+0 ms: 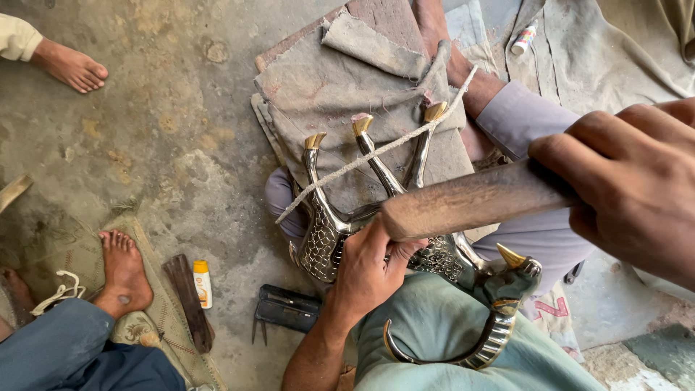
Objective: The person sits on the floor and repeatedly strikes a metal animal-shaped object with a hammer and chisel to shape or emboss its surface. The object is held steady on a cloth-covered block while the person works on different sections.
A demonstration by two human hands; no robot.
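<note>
Left hand (pixel 369 271) is closed on the body of a metal animal figurine (pixel 405 253), thumb and fingers wrapped over its patterned silver flank, pinning it upside down on the person's lap. Right hand (pixel 626 181) is curled tight around the end of a wooden stick (pixel 470 201), which slants down to the left so that its blunt tip meets the figurine just beside the left thumb. Three of the figurine's legs, gold at the hooves, stick up away from the person, and a pale cord (pixel 376 152) runs stretched across them. Its dark head with gold horns lies toward the right knee, and a curved banded part hooks down over the green cloth of the lap. Beyond the legs lies a folded grey cloth (pixel 340 87) on the concrete floor (pixel 174 130). Near the left forearm sit a dark tool case (pixel 286 308) and a small yellow-capped bottle (pixel 203 284). Another person's bare foot (pixel 123 271) rests on a mat at the left.
</note>
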